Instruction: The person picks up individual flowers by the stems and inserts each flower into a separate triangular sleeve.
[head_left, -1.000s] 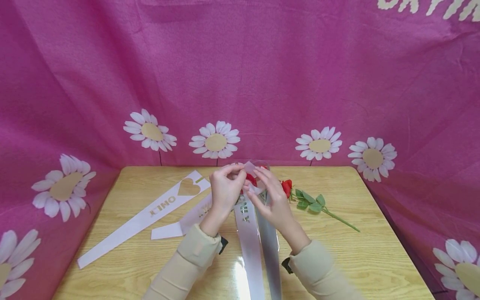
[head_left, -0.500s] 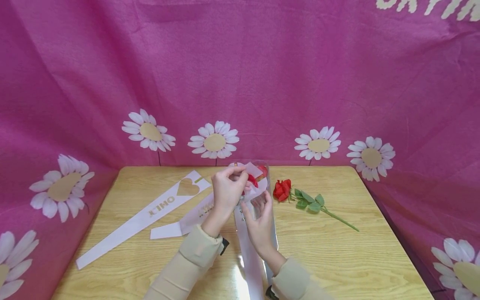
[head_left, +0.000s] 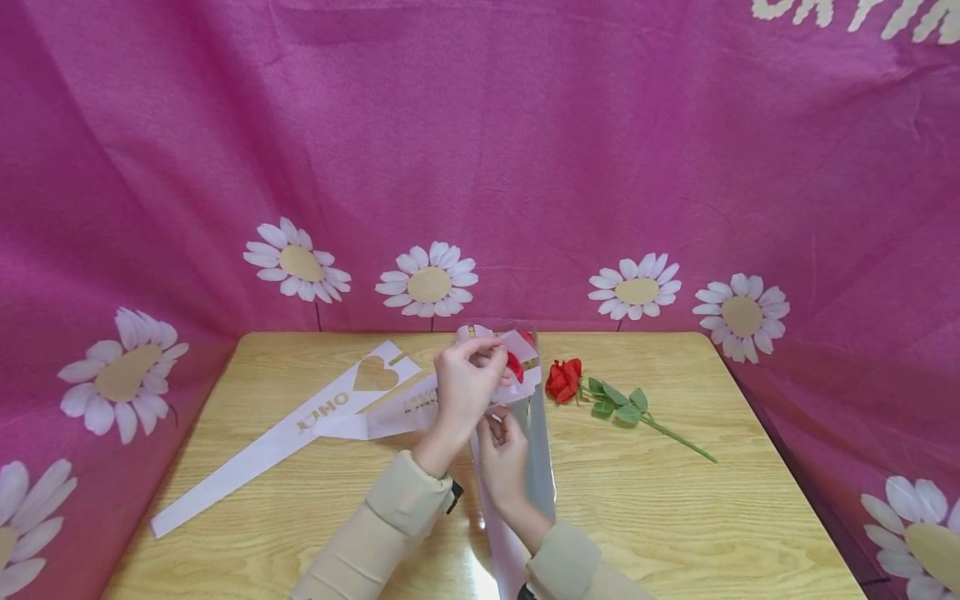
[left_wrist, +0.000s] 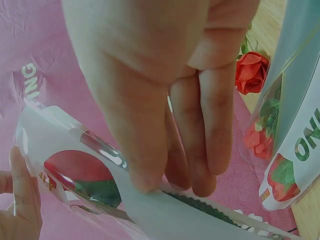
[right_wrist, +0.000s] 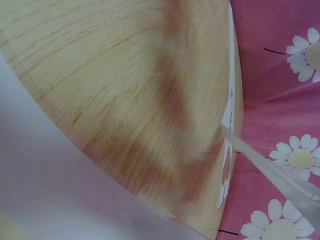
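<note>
While two arms in beige sleeves [head_left: 408, 500] reach over the wood-grain tabletop [head_left: 660, 517], the left hand [head_left: 467, 379] pinches the edge of a pale wrapper [left_wrist: 140, 212] between thumb and fingers, its grip closed on it. Held up over the middle of the tabletop, toward the far edge, the wrapper shows a red rose [left_wrist: 77, 165] through a clear window, green beneath the petals. Its printed tail [head_left: 390, 414] slants off to the left and, from the head view, crosses in front of a flat wrapper [head_left: 247, 467].

Just below the left, the right hand [head_left: 504, 458] has its fingers bent near the wrapper's lower edge; whether its grip has hold of anything cannot be told.

Beneath the hands, a white wrapper [head_left: 501, 533] and a grey wrapper [head_left: 542, 458] lie side by side, red showing at the far end of each. Just to their right lies a loose rose [head_left: 564, 381], its green leaves [head_left: 618, 402] and stem pointing away to the right. On the left, the flat wrapper lies aslant, its gold heart [head_left: 375, 374] toward the far edge. Behind hangs a magenta curtain [head_left: 480, 167] printed with white daisies [head_left: 428, 285].
</note>
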